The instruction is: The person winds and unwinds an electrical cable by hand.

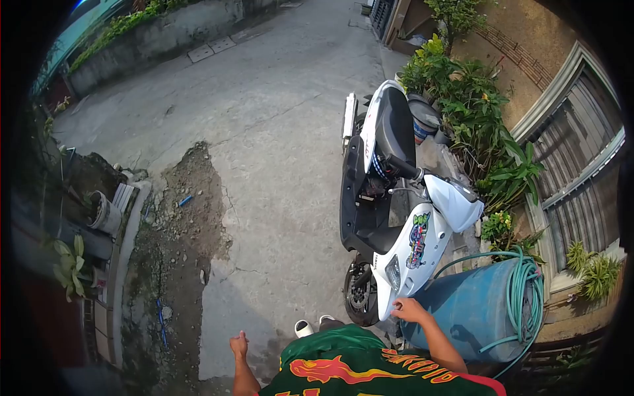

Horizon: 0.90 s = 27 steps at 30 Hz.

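A white and black motor scooter [389, 264] stands parked in front of me, slightly to the right, with a colourful sticker on its front panel. My right hand [409, 309] overlaps the lower front of the scooter in this view, its fingers bent and slightly apart, holding nothing. Low on the left, over the concrete, my left hand [239, 342] is loosely curled with the thumb up and nothing showing in it. Beside my right forearm stands a blue plastic drum [456, 307] with a coiled green hose [526, 297] on it.
Concrete paving [277, 165] runs ahead between walls. A strip of broken ground [191, 224] with rubble and blue scraps lies left, by a raised kerb [129, 264] and a white bucket [104, 211]. Leafy plants [472, 119] and a louvred window [574, 138] line the right side.
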Tool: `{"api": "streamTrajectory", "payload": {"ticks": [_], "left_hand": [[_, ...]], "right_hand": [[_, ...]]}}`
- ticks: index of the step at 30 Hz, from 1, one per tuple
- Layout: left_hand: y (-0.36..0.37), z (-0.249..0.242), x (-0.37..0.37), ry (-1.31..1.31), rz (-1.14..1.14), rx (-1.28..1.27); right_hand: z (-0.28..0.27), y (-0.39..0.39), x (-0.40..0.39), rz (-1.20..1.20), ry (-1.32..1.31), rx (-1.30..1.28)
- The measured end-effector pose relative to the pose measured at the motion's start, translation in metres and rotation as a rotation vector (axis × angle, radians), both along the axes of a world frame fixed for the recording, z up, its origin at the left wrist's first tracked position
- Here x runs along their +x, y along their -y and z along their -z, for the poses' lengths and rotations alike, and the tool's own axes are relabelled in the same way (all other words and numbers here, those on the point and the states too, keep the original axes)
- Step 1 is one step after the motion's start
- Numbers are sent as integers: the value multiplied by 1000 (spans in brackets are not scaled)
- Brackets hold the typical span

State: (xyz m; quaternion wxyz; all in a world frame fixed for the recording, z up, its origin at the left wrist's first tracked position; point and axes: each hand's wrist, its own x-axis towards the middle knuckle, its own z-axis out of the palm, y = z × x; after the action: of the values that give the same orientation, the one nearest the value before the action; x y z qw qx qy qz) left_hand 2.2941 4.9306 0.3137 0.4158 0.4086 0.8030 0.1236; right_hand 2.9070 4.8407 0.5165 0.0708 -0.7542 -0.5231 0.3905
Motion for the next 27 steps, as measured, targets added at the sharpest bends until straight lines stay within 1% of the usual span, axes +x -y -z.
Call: {"api": "streamTrajectory", "payload": {"ticks": [1, 2, 3, 4, 5, 6, 7, 8, 9, 10, 11, 13, 14, 15, 16, 17, 18, 19, 20, 21, 22, 23, 24, 25, 27], "left_hand": [[-2, 19, -8, 15, -33, -10], [-12, 28, -17, 29, -66, -12], [-21, 21, -13, 71, -126, -18], [-31, 13, -4, 110, -176, -24], [-39, 30, -11, 203, -170, -42], [-52, 34, -10, 368, -204, -50], [-71, 30, -9, 493, -226, -191], [-90, 28, -7, 514, -219, -266], [-122, 37, -9, 586, -262, -235], [-136, 46, -5, 527, -124, -338], [-161, 43, 3, 483, -41, -391], [-221, 41, 17, 448, 59, -424], [-257, 34, 21, 446, 89, -412], [-292, 34, 18, 449, 101, -385], [-330, 34, 13, 458, 91, -343], [-364, 32, 5, 470, 73, -311], [-402, 32, -7, 498, 33, -251], [-443, 32, -16, 542, -26, -174], [-484, 31, -22, 617, -72, -96], [-527, 25, -27, 849, -82, -150], [-557, 22, -8, 691, -180, 57], [-600, 25, -2, 653, -144, 98], [-636, 27, 6, 671, -82, 47], [-676, 28, 10, 685, -15, -2], [-748, 40, 21, 598, 151, -172]], "right_hand": [[19, -2, -15, 57, -64, -100], [50, 2, -23, 29, -110, -158], [64, 5, -37, 8, -64, -180], [110, 16, -36, -92, -57, -257], [184, 44, -21, 372, -469, -461], [185, 36, -31, 243, -463, -463], [182, 25, -41, 115, -456, -456], [180, 14, -50, -8, -449, -439], [181, -6, -54, -246, -113, -686], [203, -22, -59, -303, -107, -736], [239, -50, -59, -376, -109, -788], [286, -111, -28, -287, -39, -610], [295, -151, -30, -119, 11, -378], [229, -219, -42, 224, -64, -159], [200, -294, -52, 225, 60, -266], [186, -341, -60, 424, -26, -63], [167, -395, -64, 425, -101, -82], [132, -443, -71, 380, -139, 17], [113, -486, -78, 331, -196, 76], [98, -524, -81, 282, -251, 139], [80, -556, -84, 260, -257, 143], [63, -587, -88, 238, -264, 147], [57, -616, -90, 215, -274, 153], [63, -639, -88, 250, -261, 153], [85, -668, -85, 327, -241, 156]]}}
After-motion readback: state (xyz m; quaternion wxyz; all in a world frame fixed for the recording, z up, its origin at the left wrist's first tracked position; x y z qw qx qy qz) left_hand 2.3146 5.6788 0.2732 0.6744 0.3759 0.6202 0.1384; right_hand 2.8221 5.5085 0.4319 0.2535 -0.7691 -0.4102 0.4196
